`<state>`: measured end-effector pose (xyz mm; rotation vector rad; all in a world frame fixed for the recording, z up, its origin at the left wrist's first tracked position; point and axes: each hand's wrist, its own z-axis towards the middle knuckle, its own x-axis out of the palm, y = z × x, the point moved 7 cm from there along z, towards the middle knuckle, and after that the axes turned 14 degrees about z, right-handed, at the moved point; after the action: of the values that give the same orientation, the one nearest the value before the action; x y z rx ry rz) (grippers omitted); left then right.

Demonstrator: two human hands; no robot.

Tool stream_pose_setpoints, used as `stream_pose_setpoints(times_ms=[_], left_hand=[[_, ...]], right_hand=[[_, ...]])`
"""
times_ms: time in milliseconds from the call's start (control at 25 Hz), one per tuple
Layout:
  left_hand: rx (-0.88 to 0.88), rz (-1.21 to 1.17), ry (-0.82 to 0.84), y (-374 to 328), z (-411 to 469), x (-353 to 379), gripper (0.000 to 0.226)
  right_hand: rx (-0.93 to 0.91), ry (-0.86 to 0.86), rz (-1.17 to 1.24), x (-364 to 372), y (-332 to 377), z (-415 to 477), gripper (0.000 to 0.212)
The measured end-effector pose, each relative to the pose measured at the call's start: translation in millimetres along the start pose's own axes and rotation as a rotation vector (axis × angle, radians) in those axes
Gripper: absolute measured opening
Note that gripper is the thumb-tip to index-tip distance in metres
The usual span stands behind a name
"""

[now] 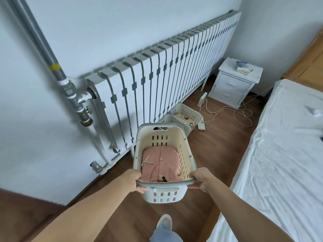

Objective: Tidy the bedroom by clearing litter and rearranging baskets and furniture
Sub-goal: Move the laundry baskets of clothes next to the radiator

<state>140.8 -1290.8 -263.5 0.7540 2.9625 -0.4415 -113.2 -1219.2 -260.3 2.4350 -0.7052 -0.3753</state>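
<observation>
Fingers [143,189] curled under basket [164,195] rim, left hand [134,179] and right hand [201,179] flanking

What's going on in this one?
A person grips the near rim of a white laundry basket with the left hand and right hand, one at each corner. A folded pink garment lies inside. The basket seems lifted above the wooden floor, beside the radiator. Two similar baskets sit on the floor ahead, against the radiator.

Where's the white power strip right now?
In the head view the power strip lies on the wood floor right of centre, just right of the farther basket by the radiator, nearer than the white nightstand.
</observation>
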Motion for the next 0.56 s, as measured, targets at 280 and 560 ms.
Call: stream_pose_setpoints(times_ms=[280, 560], left_hand=[[0.009, -0.028, 0.005, -98, 20, 40, 0.041], [-0.063, -0.039, 0.029, -173, 62, 58, 0.037]], right_hand=[[-0.007, -0.032, -0.019, -28, 87, 69, 0.029], [0.054, -0.027, -0.065, -27, 148, 141, 0.029]])
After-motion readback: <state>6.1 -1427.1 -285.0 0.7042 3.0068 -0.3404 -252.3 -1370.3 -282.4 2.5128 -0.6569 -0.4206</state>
